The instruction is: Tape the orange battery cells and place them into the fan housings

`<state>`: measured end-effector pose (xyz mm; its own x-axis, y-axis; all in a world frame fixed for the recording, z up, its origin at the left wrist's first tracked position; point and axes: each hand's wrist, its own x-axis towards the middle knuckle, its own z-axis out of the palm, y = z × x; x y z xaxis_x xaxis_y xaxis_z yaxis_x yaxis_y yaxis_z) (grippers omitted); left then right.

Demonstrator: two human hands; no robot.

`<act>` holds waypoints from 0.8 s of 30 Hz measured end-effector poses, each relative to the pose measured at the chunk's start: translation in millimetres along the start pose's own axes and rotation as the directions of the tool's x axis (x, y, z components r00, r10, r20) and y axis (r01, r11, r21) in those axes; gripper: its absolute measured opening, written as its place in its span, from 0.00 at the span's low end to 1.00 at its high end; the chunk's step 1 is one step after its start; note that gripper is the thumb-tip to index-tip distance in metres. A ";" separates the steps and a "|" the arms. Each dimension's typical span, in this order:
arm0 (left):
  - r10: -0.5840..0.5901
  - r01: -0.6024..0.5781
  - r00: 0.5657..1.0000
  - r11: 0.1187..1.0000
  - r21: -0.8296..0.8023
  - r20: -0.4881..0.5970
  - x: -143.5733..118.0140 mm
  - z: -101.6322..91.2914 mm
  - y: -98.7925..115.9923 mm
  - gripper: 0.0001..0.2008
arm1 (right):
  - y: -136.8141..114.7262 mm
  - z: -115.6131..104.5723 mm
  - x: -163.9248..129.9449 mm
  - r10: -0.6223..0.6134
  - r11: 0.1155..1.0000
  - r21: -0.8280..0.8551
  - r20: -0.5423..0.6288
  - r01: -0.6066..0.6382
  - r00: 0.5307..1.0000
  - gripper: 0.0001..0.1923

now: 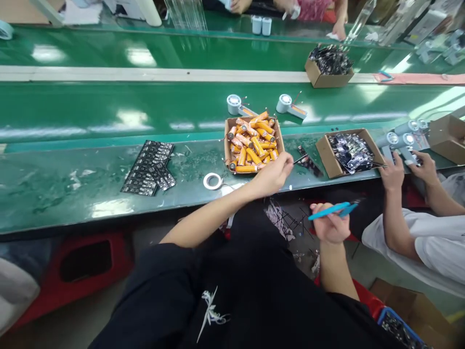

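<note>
The left hand (273, 174) pinches a thin wire at the four o'clock corner of the box of orange battery cells (253, 144) on the green tabletop (90, 179). The right hand (330, 225) has its grip closed on blue cutters (333, 210) off the tabletop edge. A tug could snag neighbouring leads, spilling cells.

Left hand (273, 173) fingertips pinch something too small to identify. Co-worker (417, 232) at 3 o'clock cut off by frame edge. Tape roll (5, 30) at 10 o'clock half cropped. Far hands (240, 5) at 12 o'clock clipped.
</note>
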<state>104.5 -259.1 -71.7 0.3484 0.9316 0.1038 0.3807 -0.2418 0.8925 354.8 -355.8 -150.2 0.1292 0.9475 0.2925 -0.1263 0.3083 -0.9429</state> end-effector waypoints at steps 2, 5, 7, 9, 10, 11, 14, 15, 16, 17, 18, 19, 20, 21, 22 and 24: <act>-0.075 0.074 0.997 0.989 -0.132 0.002 -59.5 -5.0 -8.1 0.12 | -8.6 2.9 8.7 -0.022 0.996 -0.080 0.121 0.032 0.992 0.08; -0.207 0.215 0.976 0.960 -0.181 0.063 -137.2 -0.3 -22.1 0.17 | -7.7 37.3 2.3 0.105 0.963 -0.270 0.351 -0.006 0.930 0.26; -0.296 0.298 0.955 0.941 -0.160 0.035 -174.5 7.8 -32.1 0.19 | -0.5 70.2 -12.4 0.236 0.944 -0.325 0.550 -0.055 0.801 0.32; -0.389 0.378 0.920 0.912 -0.162 -0.044 -200.6 15.8 -41.0 0.19 | 8.9 99.5 -28.7 0.299 0.941 -0.327 0.700 -0.081 0.649 0.28; -0.432 0.413 0.897 0.894 -0.174 -0.090 -210.1 18.9 -44.3 0.19 | 13.3 110.5 -35.7 0.311 0.940 -0.333 0.737 -0.078 0.600 0.26; -0.471 0.443 0.873 0.875 -0.193 -0.131 -217.7 21.2 -46.6 0.20 | 17.0 118.7 -41.3 0.314 0.937 -0.344 0.756 -0.059 0.574 0.25; -0.542 0.485 0.826 0.824 -0.294 -0.155 -230.8 23.8 -48.9 0.27 | 22.5 127.4 -47.0 0.259 0.930 -0.359 0.797 0.083 0.545 0.24; -0.553 0.482 0.824 0.800 -0.356 -0.127 -232.3 24.0 -49.1 0.30 | 23.1 126.9 -44.9 0.226 0.928 -0.346 0.817 0.137 0.531 0.23; -0.555 0.473 0.828 0.770 -0.429 -0.083 -232.5 24.4 -49.0 0.33 | 23.2 125.3 -41.0 0.190 0.928 -0.323 0.840 0.187 0.508 0.23; -0.550 0.460 0.835 0.729 -0.507 -0.032 -231.6 25.1 -48.6 0.35 | 22.8 123.2 -35.9 0.152 0.928 -0.292 0.863 0.231 0.481 0.22; -0.538 0.446 0.843 0.677 -0.585 0.019 -229.8 26.4 -47.7 0.36 | 21.6 120.5 -29.7 0.116 0.927 -0.260 0.884 0.270 0.453 0.21; -0.522 0.432 0.850 0.615 -0.659 0.071 -227.2 28.3 -45.9 0.37 | 19.5 117.2 -23.1 0.083 0.925 -0.228 0.902 0.304 0.423 0.20; -0.499 0.423 0.858 0.549 -0.721 0.123 -224.1 30.6 -43.2 0.37 | 16.5 113.3 -16.3 0.057 0.920 -0.203 0.916 0.334 0.398 0.19; -0.469 0.420 0.866 0.490 -0.764 0.175 -220.6 33.4 -39.9 0.37 | 12.7 108.7 -9.5 0.039 0.912 -0.189 0.924 0.364 0.381 0.19; -0.432 0.423 0.873 0.441 -0.792 0.226 -216.8 36.4 -36.3 0.36 | 8.6 103.3 -2.9 0.029 0.900 -0.189 0.925 0.393 0.378 0.19; -0.352 0.452 0.878 0.384 -0.805 0.325 -207.1 43.5 -30.2 0.36 | 0.5 89.3 9.6 0.025 0.862 -0.231 0.908 0.451 0.418 0.19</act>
<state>58.1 -456.6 -139.2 0.4505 0.8145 -0.3656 -0.3855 0.5468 0.7432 268.2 -339.0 -133.5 -0.8421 0.4810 0.2440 0.1766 0.6734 -0.7179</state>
